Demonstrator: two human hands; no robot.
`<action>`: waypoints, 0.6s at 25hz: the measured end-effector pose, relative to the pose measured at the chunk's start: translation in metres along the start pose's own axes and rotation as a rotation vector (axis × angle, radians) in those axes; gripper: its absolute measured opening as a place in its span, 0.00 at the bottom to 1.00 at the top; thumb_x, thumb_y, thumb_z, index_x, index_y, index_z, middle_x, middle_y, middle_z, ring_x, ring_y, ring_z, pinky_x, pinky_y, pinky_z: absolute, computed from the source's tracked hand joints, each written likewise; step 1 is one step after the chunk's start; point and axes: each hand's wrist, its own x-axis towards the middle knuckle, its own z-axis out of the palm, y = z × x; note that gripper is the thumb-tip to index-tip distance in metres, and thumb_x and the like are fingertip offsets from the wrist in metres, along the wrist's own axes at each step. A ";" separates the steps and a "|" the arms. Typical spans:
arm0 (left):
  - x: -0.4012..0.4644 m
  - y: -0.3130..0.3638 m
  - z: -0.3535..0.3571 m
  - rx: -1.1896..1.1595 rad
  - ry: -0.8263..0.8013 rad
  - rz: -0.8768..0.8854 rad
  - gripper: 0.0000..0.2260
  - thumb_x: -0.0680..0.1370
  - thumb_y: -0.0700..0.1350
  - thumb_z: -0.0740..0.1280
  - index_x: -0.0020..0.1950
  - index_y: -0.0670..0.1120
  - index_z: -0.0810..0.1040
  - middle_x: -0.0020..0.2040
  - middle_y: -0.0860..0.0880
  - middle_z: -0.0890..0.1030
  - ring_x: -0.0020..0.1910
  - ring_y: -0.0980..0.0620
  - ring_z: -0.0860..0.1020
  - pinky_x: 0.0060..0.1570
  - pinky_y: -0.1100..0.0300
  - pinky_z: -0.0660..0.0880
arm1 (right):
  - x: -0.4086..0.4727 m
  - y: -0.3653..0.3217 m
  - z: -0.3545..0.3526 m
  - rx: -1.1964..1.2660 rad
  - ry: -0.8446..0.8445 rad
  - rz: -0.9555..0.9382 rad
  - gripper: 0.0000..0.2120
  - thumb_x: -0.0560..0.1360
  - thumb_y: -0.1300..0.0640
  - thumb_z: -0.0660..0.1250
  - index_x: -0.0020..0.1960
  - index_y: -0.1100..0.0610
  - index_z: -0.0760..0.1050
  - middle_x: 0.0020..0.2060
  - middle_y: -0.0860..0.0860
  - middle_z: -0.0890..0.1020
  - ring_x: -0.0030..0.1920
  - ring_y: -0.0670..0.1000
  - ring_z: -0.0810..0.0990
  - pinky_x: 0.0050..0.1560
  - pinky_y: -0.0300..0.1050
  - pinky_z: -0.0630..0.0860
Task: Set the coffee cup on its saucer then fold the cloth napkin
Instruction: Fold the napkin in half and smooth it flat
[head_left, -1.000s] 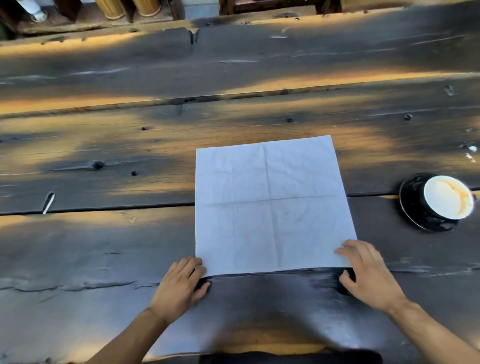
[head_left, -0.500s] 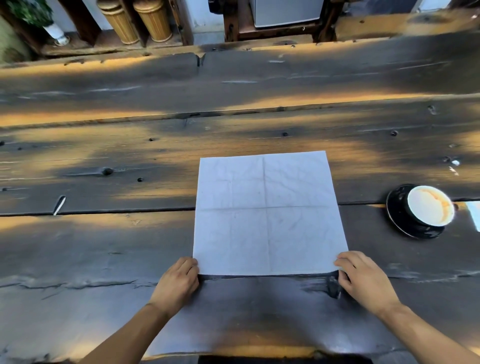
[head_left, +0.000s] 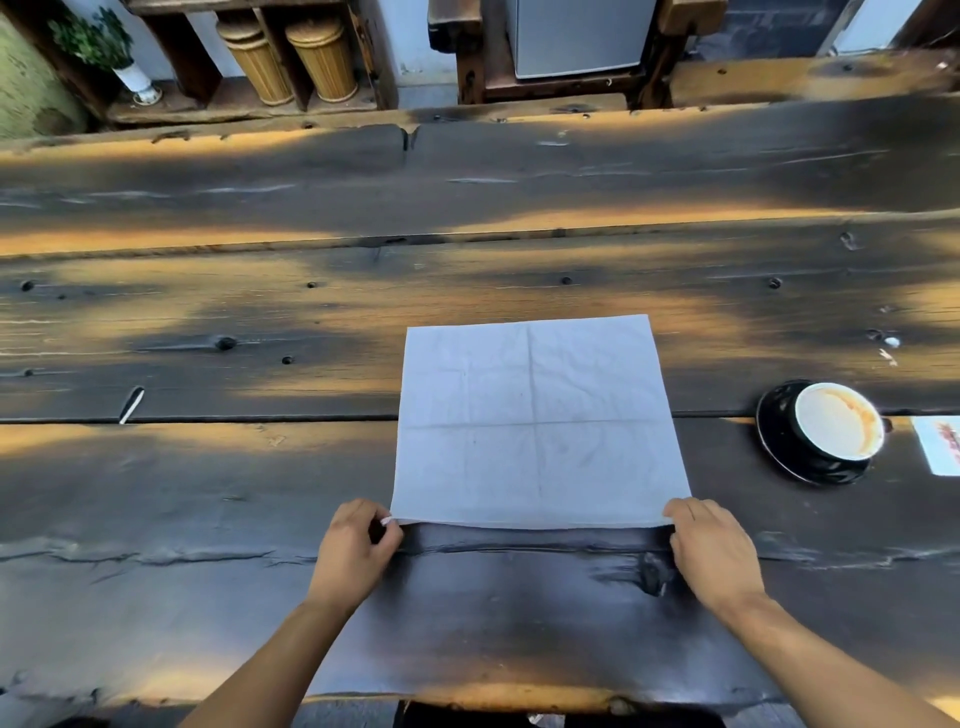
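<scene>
A pale square cloth napkin (head_left: 537, 423) lies spread flat on the dark wooden table (head_left: 208, 493), with crease lines crossing at its middle. My left hand (head_left: 358, 545) pinches the napkin's near left corner, and my right hand (head_left: 709, 545) pinches its near right corner; the near edge is lifted slightly off the wood. To the right, a coffee cup (head_left: 839, 421) with foam stains inside stands on its black saucer (head_left: 776, 441), apart from both hands.
A white card (head_left: 940, 444) lies at the right edge next to the saucer. Beyond the table's far edge stand two woven baskets (head_left: 291, 57), a potted plant (head_left: 104, 47) and a grey box (head_left: 576, 34) in a wooden frame.
Both hands went from resting at the napkin's near corners to pinching them, and the near edge has risen a little. The camera has tilted up, showing more beyond the table.
</scene>
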 end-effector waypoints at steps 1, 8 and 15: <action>-0.001 0.003 0.000 -0.017 -0.003 -0.004 0.07 0.77 0.40 0.69 0.40 0.47 0.76 0.41 0.55 0.77 0.46 0.53 0.74 0.41 0.68 0.66 | 0.002 -0.005 -0.003 0.012 -0.017 0.062 0.13 0.60 0.69 0.73 0.42 0.58 0.78 0.37 0.51 0.81 0.39 0.57 0.78 0.42 0.49 0.77; -0.006 0.022 -0.014 -0.277 0.033 -0.104 0.07 0.79 0.41 0.67 0.42 0.51 0.75 0.55 0.60 0.80 0.47 0.50 0.76 0.41 0.63 0.76 | -0.002 0.000 -0.024 0.437 0.028 0.265 0.05 0.75 0.64 0.70 0.47 0.56 0.82 0.44 0.50 0.82 0.46 0.53 0.79 0.49 0.46 0.72; -0.022 0.016 -0.037 -0.488 0.080 -0.227 0.05 0.74 0.44 0.66 0.38 0.46 0.78 0.50 0.58 0.85 0.50 0.63 0.81 0.48 0.61 0.74 | -0.020 0.002 -0.078 1.004 -0.180 0.353 0.04 0.77 0.64 0.70 0.44 0.61 0.82 0.38 0.51 0.86 0.38 0.40 0.81 0.42 0.26 0.72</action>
